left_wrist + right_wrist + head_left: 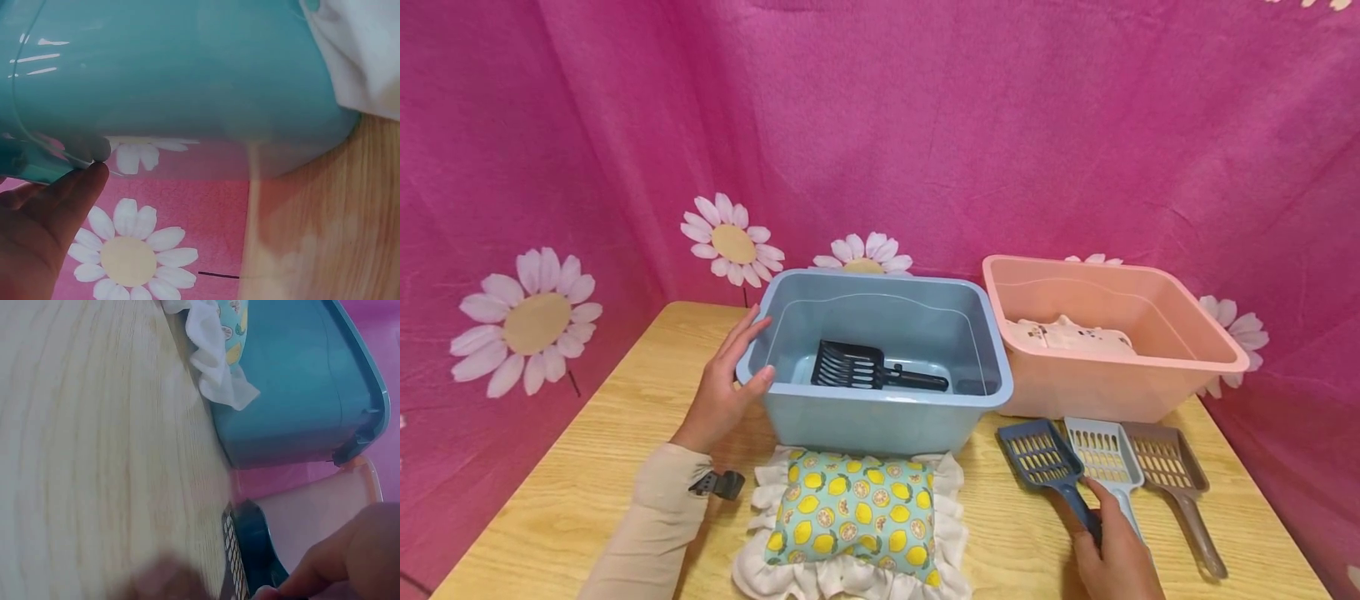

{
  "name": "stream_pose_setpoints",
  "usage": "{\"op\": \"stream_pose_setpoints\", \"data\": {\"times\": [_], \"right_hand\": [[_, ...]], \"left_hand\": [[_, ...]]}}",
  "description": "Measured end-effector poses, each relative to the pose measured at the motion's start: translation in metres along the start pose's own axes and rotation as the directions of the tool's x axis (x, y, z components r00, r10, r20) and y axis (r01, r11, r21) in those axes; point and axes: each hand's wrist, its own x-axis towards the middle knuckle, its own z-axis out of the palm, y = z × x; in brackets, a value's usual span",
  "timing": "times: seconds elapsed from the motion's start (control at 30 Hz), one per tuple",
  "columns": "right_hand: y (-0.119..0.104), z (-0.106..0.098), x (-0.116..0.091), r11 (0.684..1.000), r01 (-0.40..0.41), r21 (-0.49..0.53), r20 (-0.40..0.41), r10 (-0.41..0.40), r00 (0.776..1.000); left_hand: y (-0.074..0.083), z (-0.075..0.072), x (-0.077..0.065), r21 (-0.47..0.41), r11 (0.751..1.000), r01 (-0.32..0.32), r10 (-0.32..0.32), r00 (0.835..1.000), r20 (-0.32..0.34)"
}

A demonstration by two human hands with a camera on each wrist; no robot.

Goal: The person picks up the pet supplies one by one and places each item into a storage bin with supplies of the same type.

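Only the head view looks down into the blue tub (872,421), where a black scoop (876,371) lies on the floor of it. It also takes in the pink tub (1090,387) to the right of the blue tub, a printed cloth (1071,337) within, and the pale grey scoop (1105,448) and brown scoop (1183,500) lying in front and to the right of the blue tub. The left wrist view alone shows the blue tub's glossy end wall, mirroring a curtain flower (129,261). The right wrist view reveals the gap between the blue tub and the pink one.

The left hand (726,392) rests on the blue tub's left end, fingers extended, thumb spread apart over the rim at the near corner. The right hand (1116,542) pinches the handle of the navy scoop (1060,477) between thumb and fingers. That scoop is right of the blue tub's near corner, its slotted blade closer to the tub than the hand is. The frilled lemon cushion (857,517) sits just in front of the blue tub.
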Motion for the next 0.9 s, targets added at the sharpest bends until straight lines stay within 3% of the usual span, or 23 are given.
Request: {"op": "stream_pose_setpoints", "data": {"times": [0.13, 0.33, 0.43, 0.63, 0.9], "right_hand": [[0.001, -0.001, 0.001, 1.0, -0.015, -0.007, -0.032, 0.015, 0.999], [-0.001, -0.008, 0.004, 0.995, -0.102, -0.003, 0.049, 0.102, 0.994], [-0.002, -0.011, 0.003, 0.994, -0.113, 0.001, 0.05, 0.113, 0.992], [-0.004, -0.013, 0.002, 0.993, -0.114, -0.016, -0.051, 0.113, 0.992], [-0.005, -0.015, -0.002, 0.995, -0.096, 0.018, -0.21, 0.097, 0.973]], "left_hand": [[-0.002, 0.001, 0.001, -0.025, 1.0, -0.007, 0.007, 1.0, -0.014], [-0.004, 0.002, 0.001, -0.039, 0.999, -0.016, 0.015, 1.0, -0.023], [-0.003, 0.003, 0.001, -0.042, 0.999, -0.018, 0.017, 0.999, -0.027], [-0.003, 0.005, -0.001, -0.046, 0.999, -0.004, 0.002, 1.0, -0.026], [-0.004, 0.005, -0.003, -0.051, 0.999, 0.016, -0.017, 1.0, -0.022]]}}
